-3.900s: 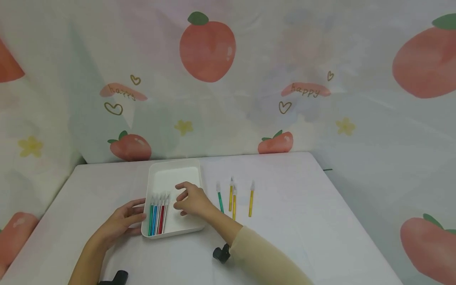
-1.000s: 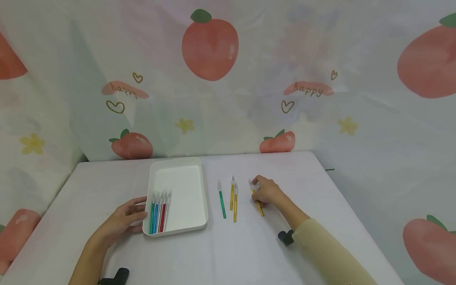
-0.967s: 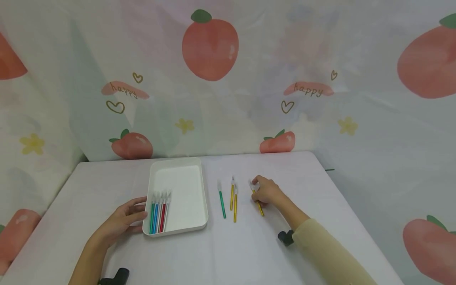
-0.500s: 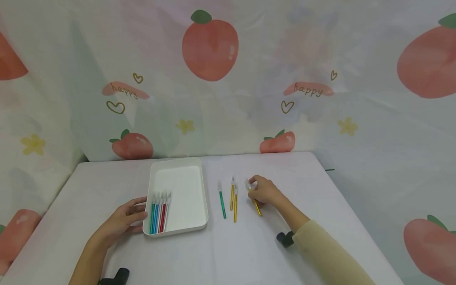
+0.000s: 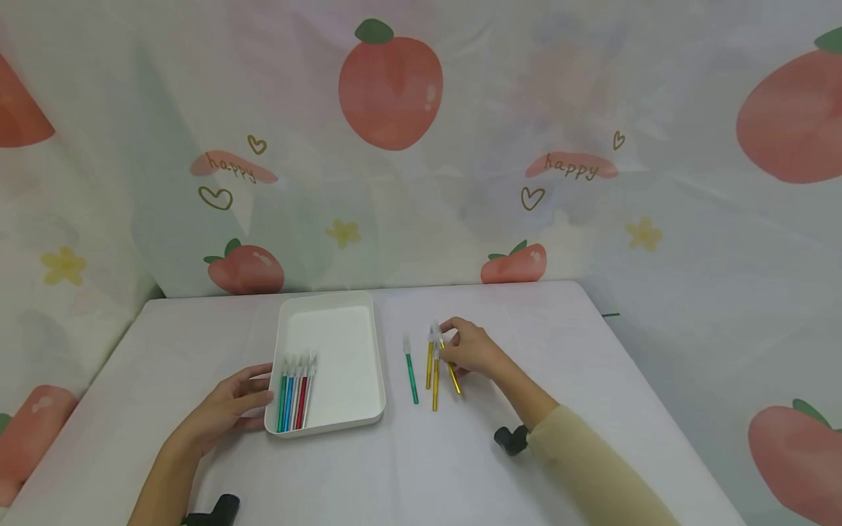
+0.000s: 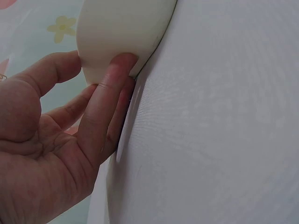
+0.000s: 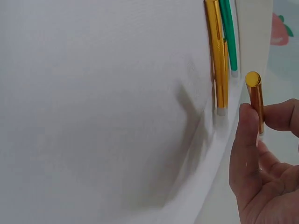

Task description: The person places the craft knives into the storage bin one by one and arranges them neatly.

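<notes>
- Pinching one yellow pen (image 7: 256, 93) in the right hand (image 5: 470, 351), I hold it above the table (image 5: 559, 343), near two other yellow pens (image 5: 435, 389) (clearing them should avoid a knock).
- The left hand (image 5: 224, 410), fingers relaxed, touches the tray (image 5: 345, 365); gentle steadying should suffice.

There are two bare hands, one left hand (image 5: 226, 402) and one right hand (image 5: 475, 349), with one white rectangular tray (image 5: 343, 365) and one white-topped table (image 5: 447, 471). Four slim, translucent-capped metallic pens are outside the tray: one green pen (image 5: 411, 378), two lying gold pens (image 5: 435, 387) and a third gold pen (image 5: 454, 380), pinched. The tray's row of slim coloured pens (image 5: 290, 402) is too tightly packed to count.
</notes>
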### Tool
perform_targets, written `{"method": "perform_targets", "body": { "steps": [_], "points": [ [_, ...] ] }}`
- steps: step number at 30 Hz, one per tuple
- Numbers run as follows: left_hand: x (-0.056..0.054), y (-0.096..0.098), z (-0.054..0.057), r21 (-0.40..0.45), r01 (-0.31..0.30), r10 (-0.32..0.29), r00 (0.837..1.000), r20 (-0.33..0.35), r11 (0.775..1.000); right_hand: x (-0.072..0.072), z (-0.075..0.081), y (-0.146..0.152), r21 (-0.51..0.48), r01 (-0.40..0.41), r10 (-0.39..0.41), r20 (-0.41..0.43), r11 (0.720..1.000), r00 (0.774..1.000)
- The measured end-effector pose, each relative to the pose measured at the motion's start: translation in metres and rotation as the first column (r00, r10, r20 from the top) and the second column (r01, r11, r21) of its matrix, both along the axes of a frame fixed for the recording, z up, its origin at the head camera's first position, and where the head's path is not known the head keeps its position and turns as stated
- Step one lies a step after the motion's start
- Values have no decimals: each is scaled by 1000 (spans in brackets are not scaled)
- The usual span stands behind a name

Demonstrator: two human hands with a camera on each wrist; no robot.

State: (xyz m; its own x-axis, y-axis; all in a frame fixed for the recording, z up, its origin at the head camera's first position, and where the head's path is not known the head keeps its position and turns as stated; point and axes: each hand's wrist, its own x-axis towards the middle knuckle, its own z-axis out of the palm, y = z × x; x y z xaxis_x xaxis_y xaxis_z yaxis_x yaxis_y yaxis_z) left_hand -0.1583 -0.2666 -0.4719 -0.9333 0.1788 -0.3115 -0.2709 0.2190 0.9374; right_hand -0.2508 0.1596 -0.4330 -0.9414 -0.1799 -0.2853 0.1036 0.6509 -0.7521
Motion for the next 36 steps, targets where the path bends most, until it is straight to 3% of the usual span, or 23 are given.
{"method": "perform_targets", "body": {
  "steps": [14, 36],
  "points": [
    [1, 2, 2, -8, 0, 0, 1000, -6, 1000, 0, 8, -26, -58, -52, 48, -64, 997, 997],
    [1, 2, 2, 7, 0, 0, 1000, -4, 1000, 3, 22, -84, -168, -145, 136, -63, 975, 989]
  ]
}}
